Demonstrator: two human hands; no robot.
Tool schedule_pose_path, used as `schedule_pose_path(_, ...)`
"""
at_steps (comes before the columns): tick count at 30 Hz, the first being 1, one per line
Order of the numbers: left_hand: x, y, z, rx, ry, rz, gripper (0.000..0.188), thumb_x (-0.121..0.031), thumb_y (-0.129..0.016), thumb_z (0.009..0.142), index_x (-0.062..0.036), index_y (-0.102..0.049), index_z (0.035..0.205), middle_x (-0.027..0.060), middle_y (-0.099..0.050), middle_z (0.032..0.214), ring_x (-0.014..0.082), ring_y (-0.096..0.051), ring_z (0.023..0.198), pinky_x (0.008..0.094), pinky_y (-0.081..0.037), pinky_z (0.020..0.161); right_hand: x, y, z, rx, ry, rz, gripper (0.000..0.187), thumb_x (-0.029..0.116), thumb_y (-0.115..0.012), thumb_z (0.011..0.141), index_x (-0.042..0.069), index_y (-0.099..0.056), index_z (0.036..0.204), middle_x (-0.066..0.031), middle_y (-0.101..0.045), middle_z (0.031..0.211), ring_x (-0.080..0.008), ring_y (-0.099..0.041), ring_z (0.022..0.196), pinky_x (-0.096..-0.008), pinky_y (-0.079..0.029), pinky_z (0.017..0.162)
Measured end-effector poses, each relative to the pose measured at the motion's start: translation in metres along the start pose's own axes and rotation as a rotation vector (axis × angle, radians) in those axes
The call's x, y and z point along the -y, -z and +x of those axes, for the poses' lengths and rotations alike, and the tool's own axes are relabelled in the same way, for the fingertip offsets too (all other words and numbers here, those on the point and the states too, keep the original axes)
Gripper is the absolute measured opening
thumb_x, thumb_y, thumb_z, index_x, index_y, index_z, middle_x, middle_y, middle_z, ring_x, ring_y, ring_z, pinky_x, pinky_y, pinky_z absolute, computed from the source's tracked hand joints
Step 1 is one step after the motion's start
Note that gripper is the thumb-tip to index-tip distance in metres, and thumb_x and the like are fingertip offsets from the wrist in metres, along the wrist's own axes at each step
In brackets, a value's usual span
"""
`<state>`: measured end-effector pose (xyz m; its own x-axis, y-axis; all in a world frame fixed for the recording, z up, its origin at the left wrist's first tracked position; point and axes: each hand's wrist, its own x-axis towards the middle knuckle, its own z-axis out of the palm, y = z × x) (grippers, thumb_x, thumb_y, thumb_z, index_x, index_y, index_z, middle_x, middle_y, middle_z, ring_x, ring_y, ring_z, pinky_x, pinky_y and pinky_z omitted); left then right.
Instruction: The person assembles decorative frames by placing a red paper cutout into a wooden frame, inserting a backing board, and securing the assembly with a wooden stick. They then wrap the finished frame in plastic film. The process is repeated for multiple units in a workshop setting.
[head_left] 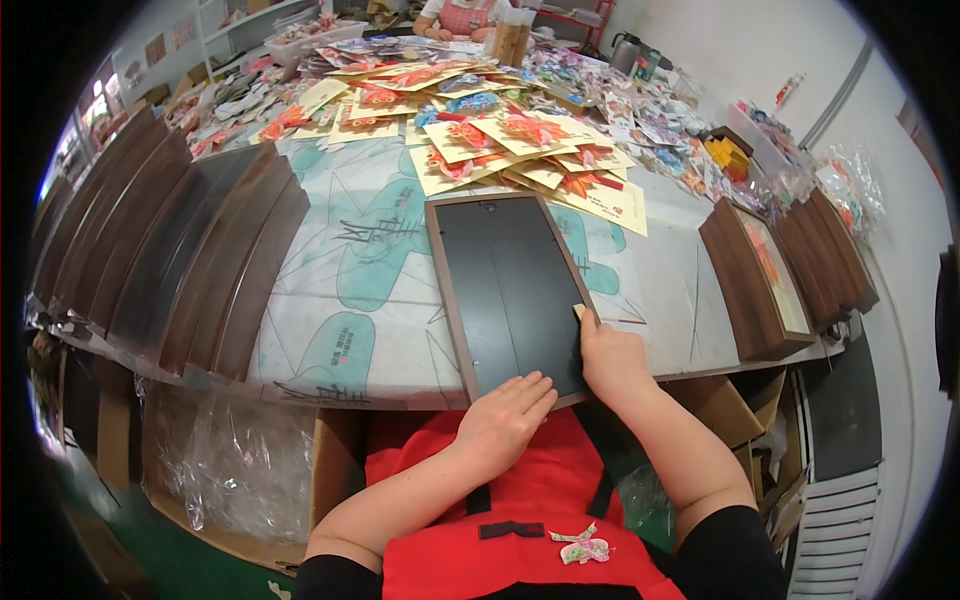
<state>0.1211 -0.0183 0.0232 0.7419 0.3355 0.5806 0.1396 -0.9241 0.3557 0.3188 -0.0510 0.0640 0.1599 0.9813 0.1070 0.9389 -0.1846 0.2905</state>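
A picture frame [505, 290] with a brown wooden rim and a black backing lies back side up at the table's front edge, tilted slightly. My left hand [508, 420] lies flat across the lower part of the backing, fingers stretched out together. At the right rim, my right hand [612, 358] is closed with its fingers curled. A small pale yellowish piece [579, 311] shows at its fingertips; what it is I cannot make out. Just beyond the frame, cream cards [525, 135] with red and orange figures lie in a loose pile.
Brown frames stand in a row at the left [180, 240]; more stand at the right [825, 250], beside a frame holding a card [770, 265]. Printed sheeting [330, 260] covers the table. Below is a carton with clear plastic [230, 470]. Across the table sits another person [460, 18].
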Motion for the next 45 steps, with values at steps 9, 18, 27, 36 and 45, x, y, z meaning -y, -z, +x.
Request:
schedule_pose_path(9, 0.002, 0.019, 0.004, 0.052, 0.006, 0.108, 0.03, -0.003, -0.059, 0.076, -0.0016, -0.063, 0.106, 0.0127, -0.064, 0.113, 0.0285, -0.06, 0.109, 0.0388, -0.049, 0.091, -0.026, 0.007, -0.005, -0.156, 0.078, 0.814, 0.032, 0.014, -0.053, 0.09, 0.01, -0.052, 0.122, -0.0129, -0.065, 0.081, -0.0329, -0.065, 0.073, -0.0385, -0.05, 0.063)
schedule_pose_path(18, 0.003, 0.017, 0.03, 0.138, 0.059, 0.027, 0.051, -0.015, -0.074, 0.073, -0.0028, -0.055, 0.118, 0.0137, -0.054, 0.127, 0.0321, -0.05, 0.122, 0.0447, -0.039, 0.102, -0.04, 0.019, -0.037, 0.095, 0.224, 0.663, 0.027, 0.033, -0.059, 0.089, 0.008, -0.058, 0.079, -0.0136, -0.06, 0.066, -0.0358, -0.06, 0.065, -0.0445, -0.046, 0.058)
schedule_pose_path(27, 0.011, 0.005, 0.028, 0.195, 0.12, -0.064, 0.05, -0.019, -0.073, 0.075, -0.0044, -0.055, 0.119, 0.0115, -0.055, 0.127, 0.0315, -0.048, 0.124, 0.0469, -0.037, 0.105, -0.036, 0.026, -0.028, 0.27, 0.168, 0.623, 0.033, 0.039, -0.06, 0.086, 0.008, -0.066, 0.079, -0.0143, -0.062, 0.066, -0.0344, -0.062, 0.068, -0.0445, -0.047, 0.061)
schedule_pose_path(36, 0.013, 0.005, 0.028, 0.189, 0.131, -0.09, 0.05, -0.018, -0.074, 0.075, -0.0038, -0.055, 0.119, 0.0116, -0.055, 0.127, 0.0311, -0.049, 0.124, 0.0462, -0.037, 0.106, -0.033, 0.033, -0.02, 0.403, 0.099, 0.653, 0.034, 0.039, -0.06, 0.085, 0.006, -0.068, 0.078, -0.0153, -0.063, 0.068, -0.0345, -0.062, 0.071, -0.0436, -0.048, 0.064)
schedule_pose_path(45, 0.009, 0.005, 0.028, 0.18, 0.132, -0.079, 0.052, -0.016, -0.074, 0.074, -0.0025, -0.054, 0.12, 0.0135, -0.056, 0.126, 0.0322, -0.049, 0.123, 0.0449, -0.037, 0.106, -0.027, 0.031, -0.018, 0.384, 0.106, 0.585, 0.033, 0.037, -0.06, 0.086, 0.005, -0.066, 0.078, -0.0166, -0.063, 0.069, -0.0361, -0.062, 0.071, -0.0453, -0.047, 0.064)
